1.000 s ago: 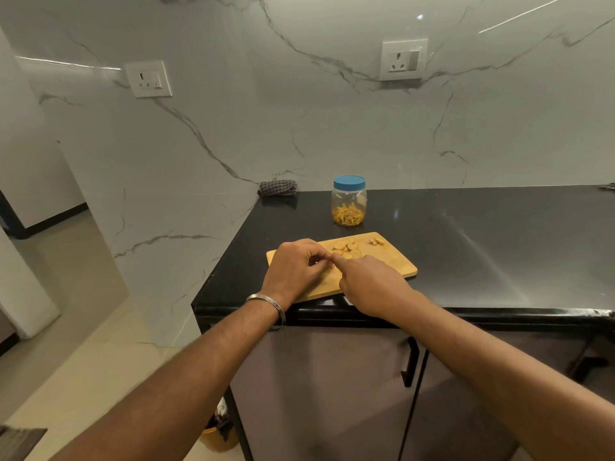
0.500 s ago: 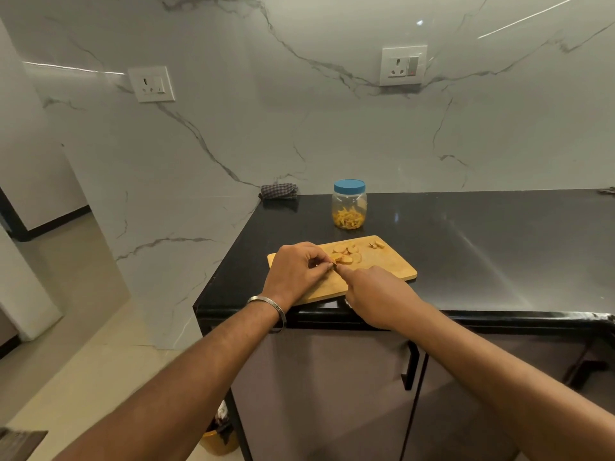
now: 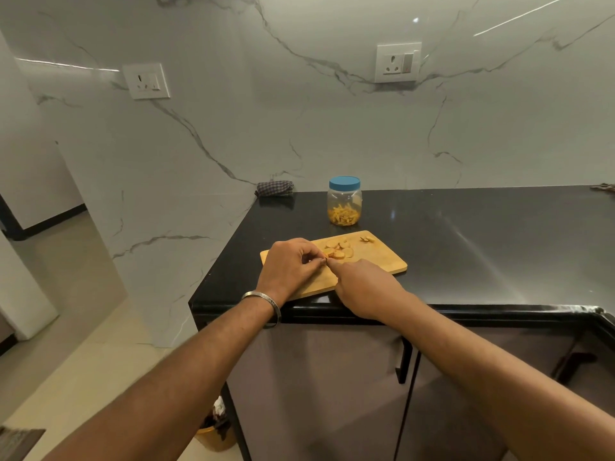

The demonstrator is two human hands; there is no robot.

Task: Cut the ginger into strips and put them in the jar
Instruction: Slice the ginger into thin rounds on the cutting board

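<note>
A wooden cutting board (image 3: 376, 261) lies near the front edge of the black counter (image 3: 482, 247). Several round ginger slices (image 3: 340, 249) sit on its far half, with a few scraps (image 3: 367, 239) at the far corner. My left hand (image 3: 289, 266) rests curled on the board and pinches a small ginger piece (image 3: 323, 260) at its fingertips. My right hand (image 3: 364, 287) is curled as if round a knife handle, index finger stretched toward that piece; the blade is hidden under the hand. Behind the board stands a clear jar (image 3: 344, 207) with a blue lid, ginger strips inside.
A checked cloth (image 3: 275, 188) lies in the counter's back left corner against the marble wall. Two wall sockets (image 3: 397, 63) are above. The counter ends at a drop on the left, with a yellow bin (image 3: 216, 435) on the floor below. Cabinet doors are under the counter.
Both hands have stayed together on the board, with the right hand shifting slightly toward me. The camera has tilted a little; the ginger slices and the jar have not moved.
</note>
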